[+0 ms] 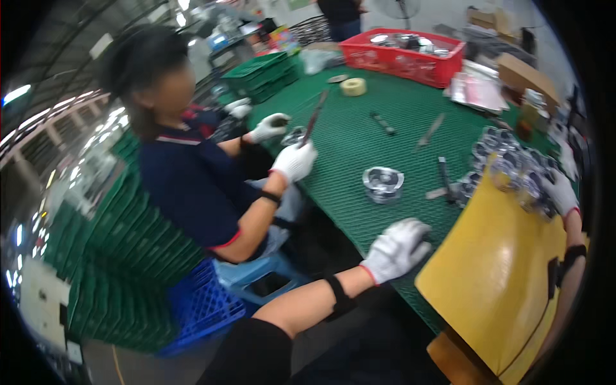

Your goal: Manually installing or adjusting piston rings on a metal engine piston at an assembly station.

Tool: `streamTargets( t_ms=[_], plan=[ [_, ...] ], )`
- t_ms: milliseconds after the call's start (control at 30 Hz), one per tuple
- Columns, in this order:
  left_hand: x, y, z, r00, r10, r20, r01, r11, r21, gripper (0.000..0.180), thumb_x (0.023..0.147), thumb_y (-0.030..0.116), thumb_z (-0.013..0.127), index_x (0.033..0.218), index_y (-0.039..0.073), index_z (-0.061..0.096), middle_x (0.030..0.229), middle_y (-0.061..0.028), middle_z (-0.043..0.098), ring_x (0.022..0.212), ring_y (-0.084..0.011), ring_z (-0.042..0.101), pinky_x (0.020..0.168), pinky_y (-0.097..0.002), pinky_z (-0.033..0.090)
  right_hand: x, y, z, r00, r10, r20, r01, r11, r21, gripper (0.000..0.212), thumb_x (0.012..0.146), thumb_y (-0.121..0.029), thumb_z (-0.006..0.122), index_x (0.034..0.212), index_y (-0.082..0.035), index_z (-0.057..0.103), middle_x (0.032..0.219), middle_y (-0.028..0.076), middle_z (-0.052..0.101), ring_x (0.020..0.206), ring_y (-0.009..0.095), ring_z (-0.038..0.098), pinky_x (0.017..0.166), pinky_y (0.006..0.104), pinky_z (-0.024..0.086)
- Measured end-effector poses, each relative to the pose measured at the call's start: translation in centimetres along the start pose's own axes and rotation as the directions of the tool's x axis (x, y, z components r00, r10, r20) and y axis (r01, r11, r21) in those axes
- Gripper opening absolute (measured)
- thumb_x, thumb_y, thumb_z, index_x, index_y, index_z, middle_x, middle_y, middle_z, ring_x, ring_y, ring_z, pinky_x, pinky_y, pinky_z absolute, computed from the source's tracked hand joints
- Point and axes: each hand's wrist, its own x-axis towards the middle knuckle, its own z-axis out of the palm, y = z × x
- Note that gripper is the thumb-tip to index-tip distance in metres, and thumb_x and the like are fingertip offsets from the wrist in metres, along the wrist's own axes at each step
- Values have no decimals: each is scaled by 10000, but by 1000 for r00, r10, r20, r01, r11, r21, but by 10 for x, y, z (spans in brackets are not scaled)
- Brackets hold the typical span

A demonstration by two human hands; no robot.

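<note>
My left hand (399, 249), in a white knit glove, lies at the green table mat's near edge with its fingers loosely apart and nothing in them. Beyond it stands a round, shiny metal part (383, 184), by itself on the mat. At the far right my right hand (562, 194), gloved too, rests its outstretched fingers against a heap of similar shiny parts (510, 157). Some of those parts sit over the upper end of a yellow sheet-like board (497, 263), which slants toward me. The blur hides the right fingertips.
To the left a seated co-worker (199, 173) in white gloves holds a dark stick-like tool (314, 119). A knife-like tool (430, 131), tape roll (353, 86) and red crate (404, 56) of shiny parts are on the table. Stacked green crates (122, 276) stand behind the co-worker.
</note>
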Motion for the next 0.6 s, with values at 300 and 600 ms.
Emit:
streamTargets(
  t_ms=[300,600],
  plan=[
    [-29,-10,-14,996,-80,-38,81,995,49,333,824,161,650,1116,26,563,1104,-177,596,1084,-360,571,910,-438,484,48,-48,46,967,182,176,-91,898,-429,482,725,-296,644,1146,-62,656,1044,228,682,948,357,657,824,409,498],
    [-1,-2,-15,997,-71,42,66,992,110,298,768,142,672,1045,37,647,956,-177,646,900,-369,624,788,-441,516,-41,-51,3,998,28,-50,-35,988,-153,334,819,-105,549,1119,-5,655,943,212,695,848,303,678,790,378,508]
  ],
)
